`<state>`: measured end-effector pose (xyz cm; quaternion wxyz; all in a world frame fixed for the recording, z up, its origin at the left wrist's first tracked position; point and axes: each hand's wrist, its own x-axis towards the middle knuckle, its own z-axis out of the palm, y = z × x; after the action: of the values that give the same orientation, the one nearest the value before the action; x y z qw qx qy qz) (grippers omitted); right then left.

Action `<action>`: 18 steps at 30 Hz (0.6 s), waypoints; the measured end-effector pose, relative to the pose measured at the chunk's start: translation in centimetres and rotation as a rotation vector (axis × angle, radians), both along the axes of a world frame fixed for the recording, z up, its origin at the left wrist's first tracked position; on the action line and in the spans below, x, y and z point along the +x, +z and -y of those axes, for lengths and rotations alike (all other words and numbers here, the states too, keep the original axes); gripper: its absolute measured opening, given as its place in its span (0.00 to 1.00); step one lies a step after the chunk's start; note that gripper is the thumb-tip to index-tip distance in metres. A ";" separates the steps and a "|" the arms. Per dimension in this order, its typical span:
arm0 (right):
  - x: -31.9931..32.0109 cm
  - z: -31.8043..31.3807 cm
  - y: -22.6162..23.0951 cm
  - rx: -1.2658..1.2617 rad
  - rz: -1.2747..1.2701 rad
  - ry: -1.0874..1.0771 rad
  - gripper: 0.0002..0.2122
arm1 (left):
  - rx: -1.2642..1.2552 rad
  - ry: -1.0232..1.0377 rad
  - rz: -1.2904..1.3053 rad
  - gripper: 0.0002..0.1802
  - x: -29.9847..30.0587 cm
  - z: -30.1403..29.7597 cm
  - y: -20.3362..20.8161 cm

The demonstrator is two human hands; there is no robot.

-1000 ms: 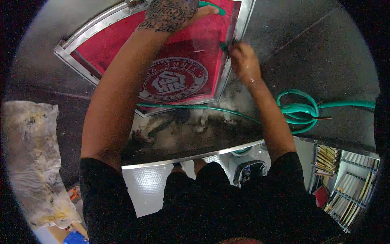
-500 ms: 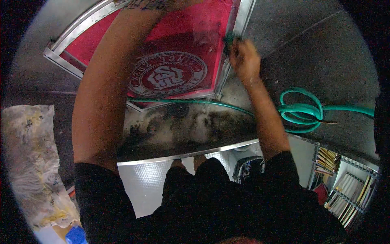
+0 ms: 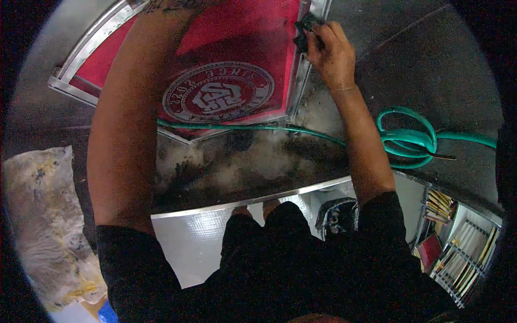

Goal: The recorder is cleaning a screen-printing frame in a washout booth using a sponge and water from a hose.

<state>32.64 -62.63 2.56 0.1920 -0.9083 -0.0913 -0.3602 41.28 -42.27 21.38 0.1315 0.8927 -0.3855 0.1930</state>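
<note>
A screen-printing frame with a metal border (image 3: pixel 81 67) and red mesh (image 3: pixel 242 43) lies in the upper part of the view. A pale round emblem (image 3: pixel 218 94) shows on the mesh. My right hand (image 3: pixel 333 51) is closed on a dark green crumpled piece (image 3: pixel 309 26), a cloth or scouring pad, against the frame's right side bar. My left forearm reaches over the frame's left part; its hand lies beyond the top edge, out of sight. A thin green hose (image 3: pixel 253 127) runs along the frame's near edge and passes behind my right forearm.
The hose coils (image 3: pixel 409 137) on the dark, stained work surface (image 3: pixel 226 161) at right. A metal edge (image 3: pixel 253 201) borders the surface nearest me. A stained cloth (image 3: pixel 48 215) hangs at left. At lower right, a rack (image 3: pixel 466 247) holds several screens.
My right hand has moved up along the frame's right bar with the dark green piece. The whole view has shifted slightly.
</note>
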 end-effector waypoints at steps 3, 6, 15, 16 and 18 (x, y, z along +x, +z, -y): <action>-1.1 -1.1 -6.8 0.172 0.109 -0.074 0.08 | 0.066 0.078 -0.079 0.34 -0.5 0.5 0.6; -4.8 -1.1 -14.5 0.192 -0.015 -0.046 0.07 | -0.049 -0.064 0.149 0.34 1.2 0.3 -0.9; -1.7 -1.7 -7.1 0.215 0.125 -0.138 0.11 | -0.036 -0.097 0.057 0.31 1.8 -0.1 -0.4; -1.9 -1.4 -7.2 0.212 0.127 -0.148 0.11 | -0.038 -0.095 0.059 0.31 1.7 0.0 -0.4; -2.4 -1.1 -8.1 0.187 0.067 -0.096 0.12 | -0.039 -0.087 0.062 0.31 1.4 0.2 -0.5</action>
<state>30.23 -61.55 -5.55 0.2553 -0.8773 -0.0199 -0.4060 42.67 -42.46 20.92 0.1454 0.8659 -0.4239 0.2221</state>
